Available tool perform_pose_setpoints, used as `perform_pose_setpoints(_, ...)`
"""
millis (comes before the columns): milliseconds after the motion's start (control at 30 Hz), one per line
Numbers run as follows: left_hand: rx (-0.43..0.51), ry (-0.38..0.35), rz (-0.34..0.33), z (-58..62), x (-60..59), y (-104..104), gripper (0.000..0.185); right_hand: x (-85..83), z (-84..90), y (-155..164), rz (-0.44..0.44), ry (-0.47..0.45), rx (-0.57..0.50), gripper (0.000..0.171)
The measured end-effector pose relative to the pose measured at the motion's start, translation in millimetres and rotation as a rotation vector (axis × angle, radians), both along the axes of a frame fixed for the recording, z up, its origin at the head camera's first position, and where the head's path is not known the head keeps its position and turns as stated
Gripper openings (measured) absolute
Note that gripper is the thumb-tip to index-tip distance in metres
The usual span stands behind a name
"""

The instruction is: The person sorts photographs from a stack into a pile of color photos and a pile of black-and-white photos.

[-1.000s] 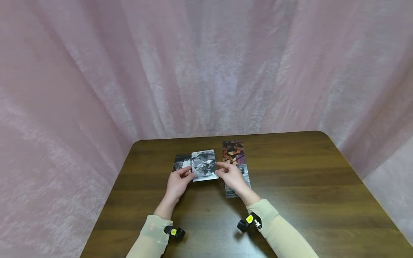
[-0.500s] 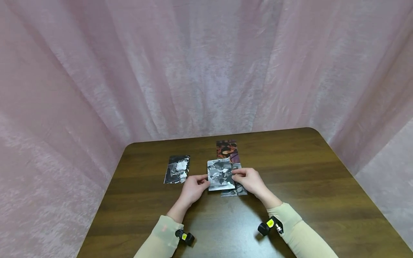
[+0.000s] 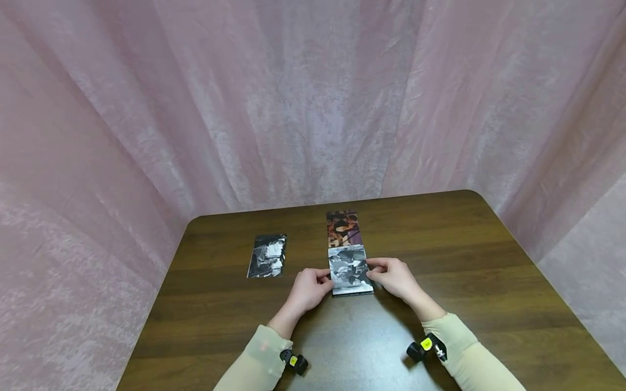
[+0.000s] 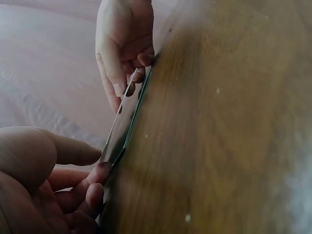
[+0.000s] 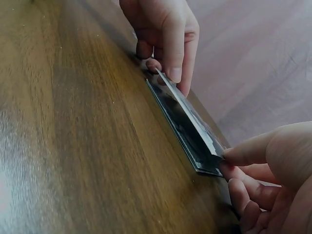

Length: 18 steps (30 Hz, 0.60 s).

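Change: black-and-white photo (image 3: pixel 349 269) moved from beside the lone print (image 3: pixel 267 255) at 10 o'clock onto the stack (image 3: pixel 352 292).
Hands: left hand (image 3: pixel 309 288) and right hand (image 3: pixel 396 278) pinch its side edges.
Meaning: likely being squared below the colour photo (image 3: pixel 343 228), at 12 o'clock.

Dark wooden table (image 3: pixel 489 282), pink draped curtain (image 3: pixel 303 98) behind, soft even light
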State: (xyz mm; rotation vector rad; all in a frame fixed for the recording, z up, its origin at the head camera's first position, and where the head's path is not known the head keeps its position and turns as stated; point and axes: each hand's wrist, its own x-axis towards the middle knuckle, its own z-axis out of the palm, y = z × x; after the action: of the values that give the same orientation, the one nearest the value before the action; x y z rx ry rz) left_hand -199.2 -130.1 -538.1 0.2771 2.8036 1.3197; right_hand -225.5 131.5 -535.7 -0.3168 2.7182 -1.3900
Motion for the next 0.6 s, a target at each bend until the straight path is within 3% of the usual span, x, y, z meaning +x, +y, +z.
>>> perform_pose_setpoints(233, -0.072, -0.05, 0.018, 1.7, -1.8, 5.1, 0.036, 0.7, -0.2, 4.1, 0.001, -0.007, 0.01, 0.036)
perform_pose_setpoints(600, -0.078, -0.07, 0.018, 2.0, -3.3, 5.6, 0.037, 1.4, -0.5, 2.7, -0.003, 0.024, 0.075, 0.036)
